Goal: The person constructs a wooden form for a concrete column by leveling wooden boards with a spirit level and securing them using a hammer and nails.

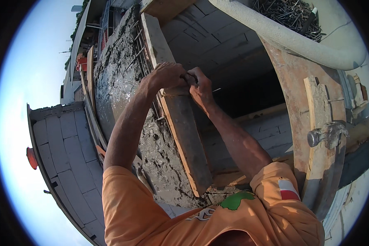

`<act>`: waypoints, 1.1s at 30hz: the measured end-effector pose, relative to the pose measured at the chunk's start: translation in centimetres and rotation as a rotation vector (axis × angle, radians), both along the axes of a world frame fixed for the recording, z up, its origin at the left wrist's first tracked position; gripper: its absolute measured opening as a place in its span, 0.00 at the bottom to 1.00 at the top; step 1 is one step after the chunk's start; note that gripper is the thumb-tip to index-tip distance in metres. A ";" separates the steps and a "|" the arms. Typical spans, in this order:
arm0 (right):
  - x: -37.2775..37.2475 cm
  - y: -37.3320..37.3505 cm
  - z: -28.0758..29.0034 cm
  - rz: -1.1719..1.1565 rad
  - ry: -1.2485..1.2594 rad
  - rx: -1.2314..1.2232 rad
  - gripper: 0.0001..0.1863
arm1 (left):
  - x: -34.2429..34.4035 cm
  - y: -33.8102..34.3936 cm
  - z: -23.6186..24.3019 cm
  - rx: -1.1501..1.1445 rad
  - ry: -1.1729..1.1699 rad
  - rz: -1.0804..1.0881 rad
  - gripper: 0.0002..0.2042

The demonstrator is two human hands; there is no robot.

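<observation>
My left hand [169,75] is bent over the joint of two formwork boards, fingers curled closed. My right hand [201,87] meets it fingertip to fingertip, closed in a pinch. Something small and dark sits between the fingers, too hidden to name. A thin light sliver, perhaps wire or a nail, shows just right of my right hand. Under the hands the lower board [187,135] runs toward me, and the upper board [156,39] leads away. Left of them lies wet grey concrete [164,166], with steel reinforcing bars [140,49] along the board.
A hammer [326,134] lies on nailed wood scraps [315,96] at the right. Beyond a thick pale curved edge [283,37] is a heap of nails [289,18]. A deep dark opening [246,78] lies right of the boards. A block wall [67,151] stands left.
</observation>
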State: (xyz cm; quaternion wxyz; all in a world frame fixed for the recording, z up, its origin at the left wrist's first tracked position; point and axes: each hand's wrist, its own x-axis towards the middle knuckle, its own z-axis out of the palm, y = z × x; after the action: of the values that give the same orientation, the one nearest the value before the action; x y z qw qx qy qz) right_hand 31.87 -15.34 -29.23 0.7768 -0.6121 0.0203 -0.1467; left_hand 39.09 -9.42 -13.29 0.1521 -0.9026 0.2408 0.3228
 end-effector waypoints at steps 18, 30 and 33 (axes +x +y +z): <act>-1.2 -4.7 6.6 -0.083 0.038 -0.272 0.21 | 0.1 1.7 -1.2 -0.091 -0.112 -0.075 0.07; -17.7 -19.4 21.8 -0.333 -0.083 -0.854 0.16 | -0.6 1.6 -2.7 -0.096 -0.179 -0.117 0.07; -22.0 -23.6 24.0 -0.458 0.042 -1.231 0.17 | -0.2 1.7 -2.6 -0.134 -0.185 -0.183 0.08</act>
State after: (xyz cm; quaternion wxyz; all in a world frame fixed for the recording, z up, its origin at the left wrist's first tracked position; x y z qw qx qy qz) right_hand 9.85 -38.95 -5.21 0.2330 -0.9277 0.0774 -0.2811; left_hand 38.90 -7.75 -15.93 0.1420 -0.9108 0.3282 0.2062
